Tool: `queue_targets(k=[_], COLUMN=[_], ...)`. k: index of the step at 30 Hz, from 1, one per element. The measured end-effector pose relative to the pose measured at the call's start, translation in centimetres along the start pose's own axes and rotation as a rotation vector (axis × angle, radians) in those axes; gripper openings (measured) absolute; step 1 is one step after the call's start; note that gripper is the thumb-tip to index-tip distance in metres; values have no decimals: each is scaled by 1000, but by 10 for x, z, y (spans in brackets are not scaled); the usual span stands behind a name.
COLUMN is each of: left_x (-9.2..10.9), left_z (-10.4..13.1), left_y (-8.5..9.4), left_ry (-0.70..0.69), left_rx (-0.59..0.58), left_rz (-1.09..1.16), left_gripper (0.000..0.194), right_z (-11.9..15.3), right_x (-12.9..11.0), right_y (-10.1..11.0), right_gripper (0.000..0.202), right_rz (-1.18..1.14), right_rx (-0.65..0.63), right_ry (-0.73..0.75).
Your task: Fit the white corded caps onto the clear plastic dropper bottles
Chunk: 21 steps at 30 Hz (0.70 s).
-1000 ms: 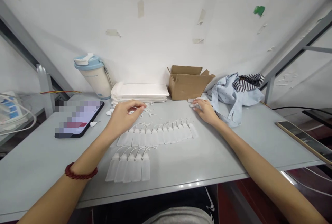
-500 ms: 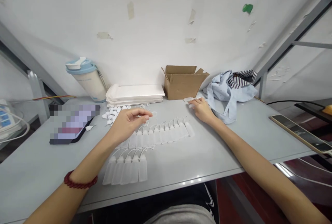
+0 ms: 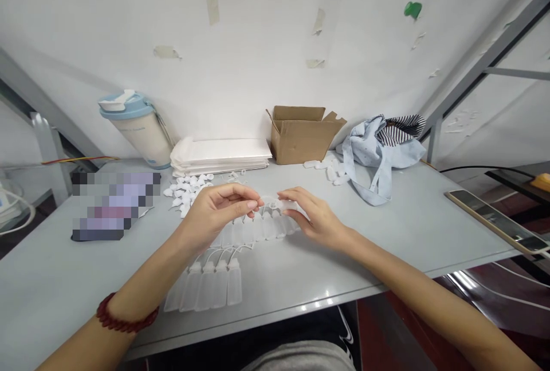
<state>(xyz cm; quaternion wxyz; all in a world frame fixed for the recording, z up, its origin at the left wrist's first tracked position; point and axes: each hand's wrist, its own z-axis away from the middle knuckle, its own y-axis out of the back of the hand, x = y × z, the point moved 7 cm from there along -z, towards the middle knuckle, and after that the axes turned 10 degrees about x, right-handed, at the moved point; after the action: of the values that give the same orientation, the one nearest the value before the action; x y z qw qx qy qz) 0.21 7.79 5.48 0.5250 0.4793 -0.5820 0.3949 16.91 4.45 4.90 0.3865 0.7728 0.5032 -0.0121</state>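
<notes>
My left hand [image 3: 221, 208] pinches a thin translucent tube [image 3: 268, 198] between thumb and forefinger, above the table. Facing it, my right hand [image 3: 318, 216] grips a small frosted plastic bottle [image 3: 287, 205] by its sides, its neck end toward the left hand. Whether tube and bottle touch I cannot tell. Below the hands lies a back row of similar bottles [image 3: 262, 228] with thin tubes at their tops, partly covered by the fingers. A shorter front row of bottles [image 3: 221, 285] lies nearer the table edge. Small white pointed caps [image 3: 183, 190] are heaped beyond my left hand.
Several loose bottles [image 3: 334, 172] lie by a blue cloth bag [image 3: 373, 159]. An open cardboard box [image 3: 303, 145] and a stack of white envelopes [image 3: 221, 155] stand against the wall. A tumbler [image 3: 140, 133] and a phone [image 3: 116, 205] are left; another phone [image 3: 498, 221] lies right.
My right hand has come from the loose bottles by the bag toward the middle, bringing one bottle close to my left hand. The left hand has shifted slightly right, still pinching.
</notes>
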Motion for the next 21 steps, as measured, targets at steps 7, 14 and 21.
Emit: queue_targets(k=[7,14,21], left_x=[1,-4,-7], left_z=[2,2,3], left_y=[-5,-7,-13], left_ry=[-19,-8,8], left_rx=[-32,-59,-105], left_rz=[-12,-23,14], left_gripper=[7,9,9], right_z=[2,3,1], right_x=[1,-3,-9], right_y=[5,5,5], right_gripper=[31,33,30], right_rz=[-50,-70,-108], right_rx=[28,26,8], right_ry=[-46,-57,-13])
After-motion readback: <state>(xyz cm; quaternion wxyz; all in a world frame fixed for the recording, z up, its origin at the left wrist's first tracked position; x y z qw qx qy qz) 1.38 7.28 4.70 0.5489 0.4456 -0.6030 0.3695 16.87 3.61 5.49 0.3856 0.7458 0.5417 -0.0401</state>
